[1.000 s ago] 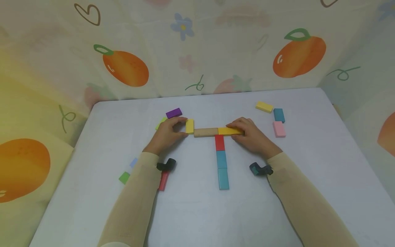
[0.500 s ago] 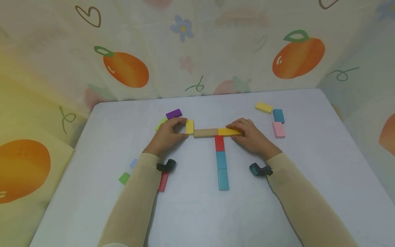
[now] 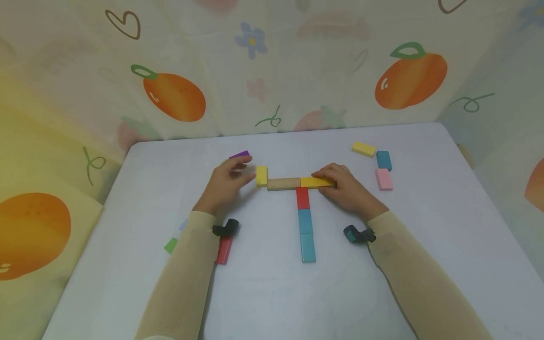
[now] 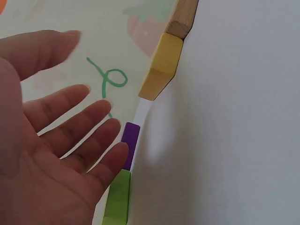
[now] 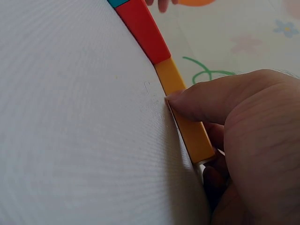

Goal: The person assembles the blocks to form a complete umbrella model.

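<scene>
My left hand (image 3: 223, 185) holds nothing, its fingers loosely bent just left of a pale yellow block (image 3: 261, 176). In the left wrist view its fingers (image 4: 77, 110) are spread apart from that block. The pale yellow block stands crosswise at the left end of a plain wooden block (image 3: 283, 184). My right hand (image 3: 348, 189) pinches a darker yellow block (image 3: 309, 182) between thumb and fingers, end to end with the wooden one. Below their joint a red block (image 3: 302, 198) and two teal blocks (image 3: 305, 221) run in a column towards me.
Purple (image 3: 239, 154) and lime green (image 4: 117, 197) blocks lie behind my left hand. Near my left sleeve are light blue, green (image 3: 171, 245) and red (image 3: 224, 250) blocks. At back right sit yellow (image 3: 363, 149), blue (image 3: 384, 160) and pink (image 3: 384, 179) blocks. A patterned cloth hangs behind the table.
My left hand has let go of the pale yellow block and moved slightly left, now partly covering the purple block. My right hand keeps its pinch in the same place.
</scene>
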`<state>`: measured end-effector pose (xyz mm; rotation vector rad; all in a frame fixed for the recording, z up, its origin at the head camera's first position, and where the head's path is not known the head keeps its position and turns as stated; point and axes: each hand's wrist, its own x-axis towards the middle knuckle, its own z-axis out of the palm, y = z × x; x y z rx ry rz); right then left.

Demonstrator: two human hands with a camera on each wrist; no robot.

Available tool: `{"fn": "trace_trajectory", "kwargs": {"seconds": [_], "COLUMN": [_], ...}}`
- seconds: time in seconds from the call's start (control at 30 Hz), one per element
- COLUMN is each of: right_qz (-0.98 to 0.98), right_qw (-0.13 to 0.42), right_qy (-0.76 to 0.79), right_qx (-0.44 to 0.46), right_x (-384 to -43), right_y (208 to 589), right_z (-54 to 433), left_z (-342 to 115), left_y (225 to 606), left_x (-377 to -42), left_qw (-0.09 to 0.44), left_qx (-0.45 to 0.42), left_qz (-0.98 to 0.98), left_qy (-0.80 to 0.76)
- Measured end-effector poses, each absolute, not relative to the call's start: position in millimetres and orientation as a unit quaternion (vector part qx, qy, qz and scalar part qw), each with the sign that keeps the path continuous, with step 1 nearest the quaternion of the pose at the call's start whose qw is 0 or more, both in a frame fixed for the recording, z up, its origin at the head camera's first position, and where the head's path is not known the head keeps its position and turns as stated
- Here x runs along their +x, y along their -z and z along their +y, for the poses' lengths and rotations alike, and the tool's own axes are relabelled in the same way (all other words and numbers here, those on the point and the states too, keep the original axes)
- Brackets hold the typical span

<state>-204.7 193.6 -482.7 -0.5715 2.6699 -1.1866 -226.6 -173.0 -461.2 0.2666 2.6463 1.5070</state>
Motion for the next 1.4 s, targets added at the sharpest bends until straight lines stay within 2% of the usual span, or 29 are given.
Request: {"fn": "trace_trajectory", "kwargs": {"seconds": [0.23, 0.47, 0.8, 1.17, 1.4], "right_qz": [0.894, 0.894, 0.893, 0.892, 0.891], "right_qw": [0.08, 0.081, 0.081, 0.077, 0.077], "right_qy": [0.395, 0.395, 0.396, 0.398, 0.399], "right_qx": [-0.196, -0.195, -0.198, -0.201, -0.204], "right_x": [-204.8, -204.7, -203.5, -204.1, -204.7], "right_y": [483.1, 484.3, 484.7, 484.5, 484.4], "right_z": [194.0, 194.7, 195.9, 195.4, 194.1], "left_z": [-184.7, -200.4, -214.5, -217.7, -217.7], "left_y": [458.7, 455.8, 462.2, 473.2, 476.7], "left_x": [-228.0, -229.8, -232.5, -234.0, -234.8], "left_qw": [-0.018, -0.04, -0.074, -0.026, 0.007], "left_qx": [0.099, 0.106, 0.035, -0.057, -0.061], "left_qz": [0.84, 0.765, 0.763, 0.806, 0.835], "left_qy": [-0.534, -0.634, -0.641, -0.588, -0.547]}}
